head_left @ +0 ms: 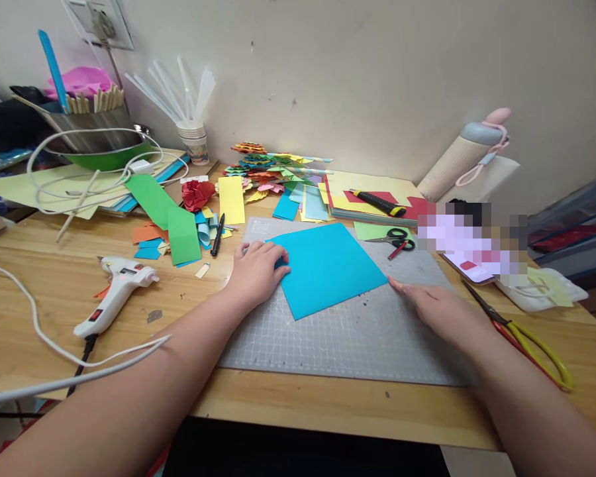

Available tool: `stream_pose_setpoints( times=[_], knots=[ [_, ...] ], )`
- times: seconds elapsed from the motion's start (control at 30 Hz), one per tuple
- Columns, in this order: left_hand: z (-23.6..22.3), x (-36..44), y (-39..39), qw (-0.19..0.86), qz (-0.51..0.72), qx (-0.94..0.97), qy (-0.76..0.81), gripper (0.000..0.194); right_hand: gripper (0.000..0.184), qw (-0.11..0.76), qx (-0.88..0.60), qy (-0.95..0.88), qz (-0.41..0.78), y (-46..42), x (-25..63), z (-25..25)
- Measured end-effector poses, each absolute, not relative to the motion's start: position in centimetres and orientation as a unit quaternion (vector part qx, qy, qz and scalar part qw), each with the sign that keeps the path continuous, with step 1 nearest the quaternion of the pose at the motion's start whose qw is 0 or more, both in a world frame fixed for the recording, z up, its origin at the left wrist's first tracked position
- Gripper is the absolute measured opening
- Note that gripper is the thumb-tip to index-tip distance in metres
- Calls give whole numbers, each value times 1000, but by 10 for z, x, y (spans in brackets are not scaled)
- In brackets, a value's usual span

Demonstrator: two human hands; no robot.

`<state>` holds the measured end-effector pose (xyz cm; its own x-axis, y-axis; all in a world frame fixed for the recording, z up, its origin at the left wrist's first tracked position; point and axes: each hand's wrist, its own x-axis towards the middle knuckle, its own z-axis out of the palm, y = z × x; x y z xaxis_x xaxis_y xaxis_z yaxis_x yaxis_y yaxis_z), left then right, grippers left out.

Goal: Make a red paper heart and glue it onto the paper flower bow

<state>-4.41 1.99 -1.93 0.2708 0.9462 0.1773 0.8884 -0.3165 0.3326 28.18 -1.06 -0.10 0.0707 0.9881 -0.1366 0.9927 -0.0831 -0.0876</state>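
A bright blue sheet of paper lies at a slant on the grey cutting mat. At the sheet's left edge, my left hand is closed on the paper, with its fingers bent and its thumb near the edge. The fingertips of my right hand are at the right corner of the sheet and appear to pinch it; its other fingers are tucked out of sight. Beyond the sheet, small black scissors and a red pen-like stick rest on the mat.
Left of the mat lie a white glue gun, a black pen and green paper strips. Behind are paper flowers and a yellow-black utility knife. Large yellow-handled scissors lie right. A white cable crosses the left side.
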Motion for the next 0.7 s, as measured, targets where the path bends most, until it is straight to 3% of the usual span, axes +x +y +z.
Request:
stream_pose_setpoints(
  times=[0.1,0.3,0.47,0.53,0.63,0.7],
  knots=[
    [-19,-45,19,77,174,792,581,10,53,40,732,669,-121,-11,276,1],
    [-11,-40,14,60,185,792,579,7,56,75,678,730,-36,1,260,12],
    [0,-20,-7,98,195,842,494,10,34,-68,562,824,12,24,251,12],
    [0,-11,-17,131,179,872,436,22,32,-117,509,853,-14,29,246,5],
    [-3,-6,-26,151,148,894,396,37,36,-109,444,889,-39,26,241,-7],
    [-5,-9,-27,152,132,895,399,38,37,-89,428,898,-42,19,238,-11]
  ],
)
